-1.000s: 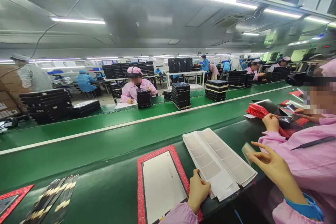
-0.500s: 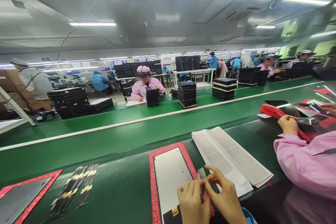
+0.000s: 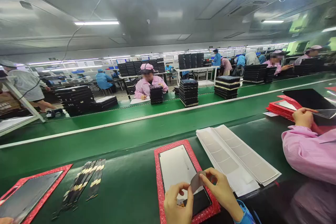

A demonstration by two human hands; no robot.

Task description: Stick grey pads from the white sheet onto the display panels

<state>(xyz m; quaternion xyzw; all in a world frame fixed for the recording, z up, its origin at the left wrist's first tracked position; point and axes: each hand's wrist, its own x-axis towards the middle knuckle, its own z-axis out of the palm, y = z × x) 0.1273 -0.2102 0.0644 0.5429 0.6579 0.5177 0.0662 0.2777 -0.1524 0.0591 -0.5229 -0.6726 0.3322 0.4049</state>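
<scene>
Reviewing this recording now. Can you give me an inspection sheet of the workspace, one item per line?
Surface: dark green worktop, glossy.
Job's things: pale-backed panel lying on a red sheet; small gray piece; white sheets with gray patches alongside.
Clutter: dark strips grouped; second panel on red wrap, a co-worker's hand at its edge.
Grips: left grip and right grip pinch the small gray piece over the pale-backed panel; contact with it unclear.
Cables: one thin cable overhead.
Surroundings: black stacks; people in pink and blue.
</scene>
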